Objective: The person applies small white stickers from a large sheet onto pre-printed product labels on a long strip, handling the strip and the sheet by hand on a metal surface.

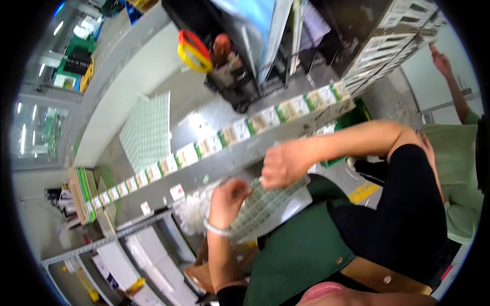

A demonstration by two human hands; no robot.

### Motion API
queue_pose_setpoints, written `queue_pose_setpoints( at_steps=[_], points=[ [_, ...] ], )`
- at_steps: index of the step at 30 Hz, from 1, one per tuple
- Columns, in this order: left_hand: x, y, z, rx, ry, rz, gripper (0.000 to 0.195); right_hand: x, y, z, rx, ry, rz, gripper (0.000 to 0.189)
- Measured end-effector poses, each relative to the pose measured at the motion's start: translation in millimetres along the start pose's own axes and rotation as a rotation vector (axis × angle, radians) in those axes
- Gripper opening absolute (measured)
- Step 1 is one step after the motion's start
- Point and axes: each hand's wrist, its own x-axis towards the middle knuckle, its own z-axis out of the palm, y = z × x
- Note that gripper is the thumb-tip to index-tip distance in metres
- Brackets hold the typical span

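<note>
My left hand (228, 199), with a pale bangle at its wrist, is at a sheet of small printed labels (264, 210) lying over my lap. Its fingers are curled near the sheet's upper edge; whether they pinch a label cannot be told. Beside it on the right, my right hand (282, 163) is curled and blurred above the same sheet, and its fingertips are hidden. Beyond both hands a long row of small white and green packets (208, 146) runs along the metal table's edge. Another label sheet (149, 132) lies behind that row.
Scissors with red and yellow handles (195, 53) stand in a black holder near a wire rack. Stacked white boxes (383, 57) are at the upper right. A metal shelf (82, 248) with cartons is at the lower left. A person in light green (451, 168) is close on the right.
</note>
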Motion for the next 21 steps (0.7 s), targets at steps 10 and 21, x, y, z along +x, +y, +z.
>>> queue_pose_setpoints(
  at_steps=[10,21],
  points=[
    [-29,-62,-18,-0.205,0.015,-0.115,0.012,-66,90,-32,0.780,-0.236,1.080,0.023],
    [-42,-99,-20,-0.303,0.013,-0.162,0.011,-22,106,54,0.425,-0.615,1.011,0.031]
  ],
)
